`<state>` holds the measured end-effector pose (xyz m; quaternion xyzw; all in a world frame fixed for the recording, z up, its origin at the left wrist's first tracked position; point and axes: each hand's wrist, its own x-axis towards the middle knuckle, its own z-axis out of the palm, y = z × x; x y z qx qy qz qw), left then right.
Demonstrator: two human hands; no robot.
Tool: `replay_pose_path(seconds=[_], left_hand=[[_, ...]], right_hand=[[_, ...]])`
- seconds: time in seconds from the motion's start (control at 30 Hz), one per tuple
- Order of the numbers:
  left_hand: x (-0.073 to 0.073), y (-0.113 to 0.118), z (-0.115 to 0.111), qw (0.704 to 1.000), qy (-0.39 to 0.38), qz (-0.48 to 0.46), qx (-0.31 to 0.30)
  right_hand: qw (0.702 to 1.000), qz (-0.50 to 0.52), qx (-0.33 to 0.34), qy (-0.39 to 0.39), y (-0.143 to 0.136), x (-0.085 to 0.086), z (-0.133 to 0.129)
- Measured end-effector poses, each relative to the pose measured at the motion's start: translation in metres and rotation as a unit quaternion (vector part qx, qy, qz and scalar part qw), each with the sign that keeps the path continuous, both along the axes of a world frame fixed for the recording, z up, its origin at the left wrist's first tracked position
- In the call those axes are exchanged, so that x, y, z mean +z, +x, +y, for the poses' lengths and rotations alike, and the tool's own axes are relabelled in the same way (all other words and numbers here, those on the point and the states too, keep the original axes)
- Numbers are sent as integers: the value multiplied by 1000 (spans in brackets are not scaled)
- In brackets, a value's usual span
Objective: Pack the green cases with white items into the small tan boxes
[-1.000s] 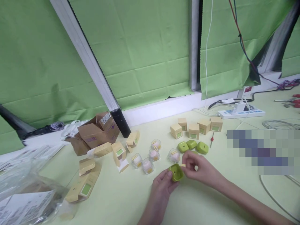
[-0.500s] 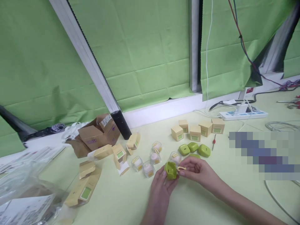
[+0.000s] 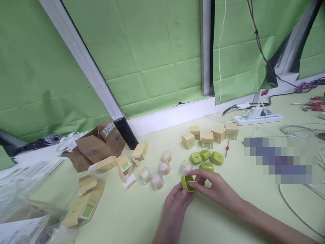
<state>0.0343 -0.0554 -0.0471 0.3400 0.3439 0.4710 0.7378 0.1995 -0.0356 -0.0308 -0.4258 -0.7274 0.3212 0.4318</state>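
Observation:
My left hand (image 3: 176, 201) is closed around a hollow green plastic case (image 3: 185, 182), its open side tilted toward my right hand. With finger and thumb pinched, my right hand (image 3: 213, 186) reaches to the mouth of that case, holding a small cream strap (image 3: 192, 182) that is mostly hidden by the fingers. Just behind are several more green cases (image 3: 217, 158), one of them (image 3: 207, 166) partly behind my right hand. Clear round-cornered cases with pinkish contents (image 3: 157, 181) lie to the left, and another (image 3: 186, 167) sits right behind the held case.
Several small cardboard boxes (image 3: 207, 139) stand at the back, near a red-handled screwdriver (image 3: 227, 148). Opened cartons (image 3: 86, 206) and a big brown box (image 3: 99, 145) are on the left. A power strip (image 3: 259, 118) and loose cables (image 3: 291, 203) lie right.
The strap, held out beside the case before, is now at the case's opening with my right fingers. The case has turned slightly in my left hand. The whole view has shifted a little.

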Motion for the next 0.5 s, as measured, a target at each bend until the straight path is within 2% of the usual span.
replay_pose_path(seconds=[0.13, 0.23, 0.3, 0.4, 0.5], left_hand=[[-3, 0, 0, 1000, -8, -12, -2], [-7, -1, 2, 999, -23, -23, 10], [-10, -2, 2, 999, -34, -22, 21], [-14, -3, 2, 998, -48, -18, 22], [-15, -3, 2, 999, -44, -7, 12]], right_hand=[[995, 38, 18, -90, -3, -4, 4], [989, 70, 37, -124, -2, -7, 6], [992, 56, 33, -104, -1, -6, 6], [999, -20, 19, -17, 2, -4, 4], [992, -101, 31, 62, 3, -1, 4]])
